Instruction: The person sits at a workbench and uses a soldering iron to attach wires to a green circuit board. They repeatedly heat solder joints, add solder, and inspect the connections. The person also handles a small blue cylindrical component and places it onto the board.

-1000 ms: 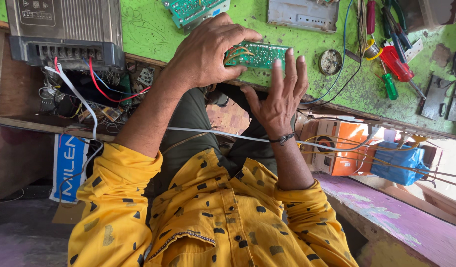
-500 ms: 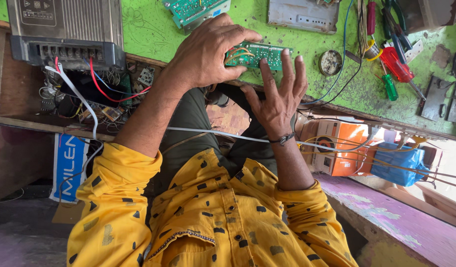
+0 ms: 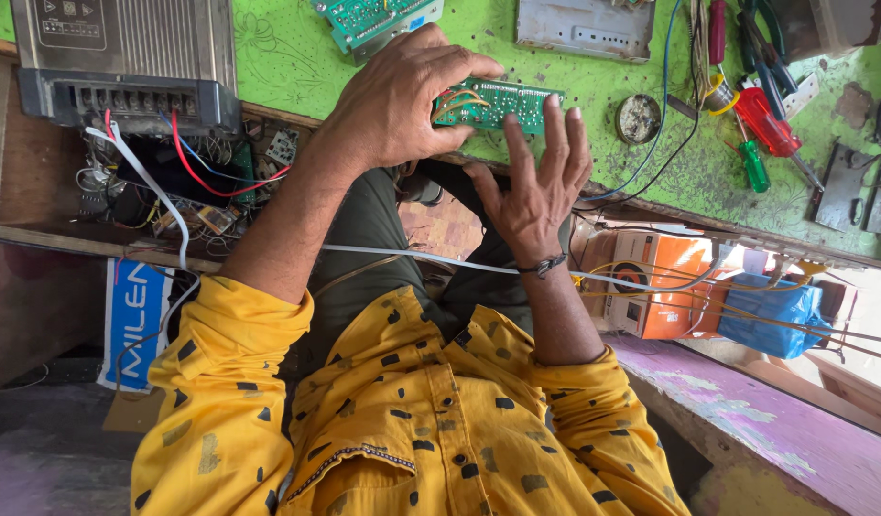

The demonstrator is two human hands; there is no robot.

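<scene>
At the near edge of the green-painted workbench (image 3: 297,67), a small green circuit board (image 3: 505,101) lies flat between both hands, with yellow and orange wires looping off its left end. The left hand (image 3: 402,100) is curled over that left end, its knuckles up and its thumb and fingers closed around the board's wired corner. The right hand (image 3: 536,186) stands open, fingers spread and pointing away from the body; its fingertips (image 3: 553,105) rest on the right part of the board, and the thumb sticks out sideways below the board's edge. A dark beaded band circles the right wrist.

Left of the hands, a grey metal amplifier case (image 3: 125,57) sits on the bench above an open drawer full of tangled wires (a red wire (image 3: 196,167) and a white one stand out). A second green circuit board (image 3: 373,19) lies at the top edge, just beyond the left hand, with a grey metal panel (image 3: 584,27) to its right. A round, dirty tin lid (image 3: 638,118) sits near the held board. Further right lie a red-handled screwdriver (image 3: 767,122) and a green-handled one (image 3: 754,165). Below the bench stand an orange box (image 3: 660,277) and a blue bag (image 3: 770,311). A white cable (image 3: 421,256) runs across both forearms, above the yellow spotted shirt
</scene>
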